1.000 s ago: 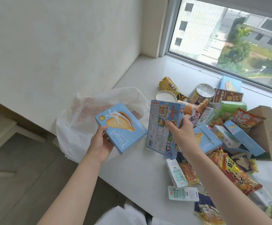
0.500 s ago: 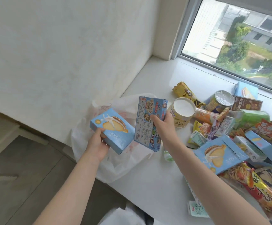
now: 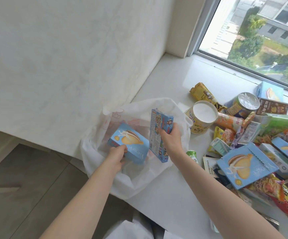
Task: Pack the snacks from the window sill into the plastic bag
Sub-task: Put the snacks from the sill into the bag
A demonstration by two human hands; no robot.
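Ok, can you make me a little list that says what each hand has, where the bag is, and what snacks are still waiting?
left hand: holds a light blue cake box over the bag
right hand: holds a tall blue cartoon box upright over the bag
plastic bag: white, open, at the sill's left edge
window sill: white
still waiting: pile of boxes, packets, white-lidded tub, foil-topped can

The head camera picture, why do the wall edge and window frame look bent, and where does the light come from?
Head view: a wide-angle lens bows the window frame and wall; daylight from it brightens the sill and the can's foil lid; the plastic bag looks pale and washed out; print on the boxes is soft.
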